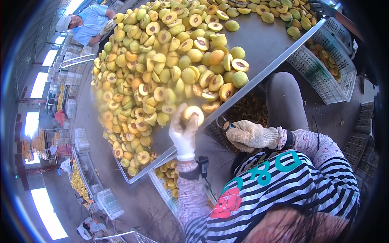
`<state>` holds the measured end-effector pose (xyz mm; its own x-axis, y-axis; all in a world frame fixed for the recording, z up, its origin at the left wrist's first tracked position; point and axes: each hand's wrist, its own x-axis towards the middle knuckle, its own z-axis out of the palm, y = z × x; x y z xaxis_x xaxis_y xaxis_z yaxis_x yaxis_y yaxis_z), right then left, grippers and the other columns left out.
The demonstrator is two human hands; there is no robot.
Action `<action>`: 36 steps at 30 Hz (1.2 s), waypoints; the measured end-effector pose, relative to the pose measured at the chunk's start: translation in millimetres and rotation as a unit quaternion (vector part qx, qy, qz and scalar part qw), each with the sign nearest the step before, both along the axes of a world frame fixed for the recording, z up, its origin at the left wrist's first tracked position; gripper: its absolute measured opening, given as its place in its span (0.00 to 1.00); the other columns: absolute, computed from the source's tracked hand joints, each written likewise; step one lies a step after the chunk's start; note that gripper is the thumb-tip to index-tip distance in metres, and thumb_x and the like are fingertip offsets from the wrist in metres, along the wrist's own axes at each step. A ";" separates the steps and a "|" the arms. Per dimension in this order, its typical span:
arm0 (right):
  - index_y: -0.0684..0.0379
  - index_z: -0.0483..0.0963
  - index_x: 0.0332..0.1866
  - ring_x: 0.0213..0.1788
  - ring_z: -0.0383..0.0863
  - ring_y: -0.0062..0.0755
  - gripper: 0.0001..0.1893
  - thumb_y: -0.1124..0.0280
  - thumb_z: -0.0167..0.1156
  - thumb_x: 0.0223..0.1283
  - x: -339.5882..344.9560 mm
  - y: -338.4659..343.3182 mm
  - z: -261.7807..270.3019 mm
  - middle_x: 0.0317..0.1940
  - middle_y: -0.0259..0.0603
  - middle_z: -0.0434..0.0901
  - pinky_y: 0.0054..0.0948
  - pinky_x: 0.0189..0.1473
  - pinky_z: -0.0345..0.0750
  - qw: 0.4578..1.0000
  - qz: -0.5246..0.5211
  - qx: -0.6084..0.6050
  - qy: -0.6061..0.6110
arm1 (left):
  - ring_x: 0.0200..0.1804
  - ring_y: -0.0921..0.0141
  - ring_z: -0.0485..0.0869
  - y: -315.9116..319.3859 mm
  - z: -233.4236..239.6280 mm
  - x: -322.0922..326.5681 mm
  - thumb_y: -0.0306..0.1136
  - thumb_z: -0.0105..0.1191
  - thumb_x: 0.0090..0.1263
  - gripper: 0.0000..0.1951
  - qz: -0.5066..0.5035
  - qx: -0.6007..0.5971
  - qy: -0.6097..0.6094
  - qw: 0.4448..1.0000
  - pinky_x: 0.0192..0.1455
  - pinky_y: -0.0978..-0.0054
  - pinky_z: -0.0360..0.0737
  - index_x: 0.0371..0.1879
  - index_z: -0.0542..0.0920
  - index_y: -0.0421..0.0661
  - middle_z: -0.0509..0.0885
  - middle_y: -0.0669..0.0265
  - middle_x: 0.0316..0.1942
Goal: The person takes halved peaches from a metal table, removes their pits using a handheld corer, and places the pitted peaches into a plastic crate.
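Note:
My left hand [183, 136], in a white glove, grips a halved yellow peach [197, 111] between thumb and fingers, just above the table's near edge. The cut face with its brown centre is turned partly up. In a thick knitted glove, my right hand [252, 135] is closed around a small tool with a metal loop [219, 122], perhaps a pitting tool; most of its handle is hidden. The loop lies apart from the fruit, on the near side of the rim. Past my left hand, a large heap of peach halves [170, 57] covers much of the metal table [252, 33].
A raised metal rim [258, 77] edges the table. Beneath it lie brown scraps [250, 106]. Plastic crates with fruit stand at right [319, 73] and under my left arm [158, 179]. One person [94, 22] is across the heap; another's gloved hand [322, 8] shows top right.

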<state>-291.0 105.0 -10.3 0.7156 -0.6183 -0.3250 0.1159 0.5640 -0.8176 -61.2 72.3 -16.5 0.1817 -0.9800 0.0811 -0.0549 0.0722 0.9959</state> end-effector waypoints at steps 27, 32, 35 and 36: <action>0.62 0.77 0.54 0.44 0.85 0.50 0.25 0.48 0.56 0.68 46.2 8.2 -12.0 0.40 0.55 0.84 0.39 0.49 0.78 0.941 0.037 -0.294 0.161 | 0.39 0.64 0.82 59.3 17.7 -65.8 0.58 0.32 0.80 0.32 0.227 0.018 0.169 0.959 0.46 0.70 0.79 0.42 0.78 0.36 0.84 0.56 0.36; 0.60 0.79 0.54 0.46 0.84 0.44 0.22 0.51 0.56 0.69 40.6 7.3 -4.4 0.41 0.52 0.85 0.37 0.52 0.77 0.941 0.077 -0.278 0.179 | 0.36 0.66 0.83 63.8 27.3 -52.0 0.50 0.34 0.81 0.29 0.112 0.052 0.023 0.992 0.44 0.74 0.79 0.35 0.80 0.35 0.86 0.57 0.33; 0.60 0.79 0.51 0.45 0.84 0.42 0.21 0.52 0.56 0.69 33.7 11.2 -24.7 0.39 0.50 0.84 0.36 0.51 0.77 0.949 0.074 -0.269 0.150 | 0.34 0.69 0.83 53.3 41.2 -38.9 0.44 0.36 0.81 0.25 -0.009 0.087 -0.273 0.958 0.42 0.76 0.78 0.34 0.81 0.36 0.86 0.59 0.31; 0.60 0.79 0.51 0.45 0.84 0.42 0.21 0.52 0.56 0.69 34.2 10.2 -27.4 0.39 0.50 0.84 0.36 0.51 0.77 0.948 0.074 -0.269 0.150 | 0.35 0.71 0.83 51.6 48.8 -41.5 0.40 0.39 0.80 0.21 -0.020 0.147 -0.168 0.975 0.43 0.75 0.78 0.34 0.82 0.37 0.86 0.60 0.32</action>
<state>-256.8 115.1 -37.6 0.7323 -0.6528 -0.1939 -0.2160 0.0474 -0.9752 -102.7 124.0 32.3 0.1538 -0.9757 -0.1562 -0.3839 -0.2047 0.9004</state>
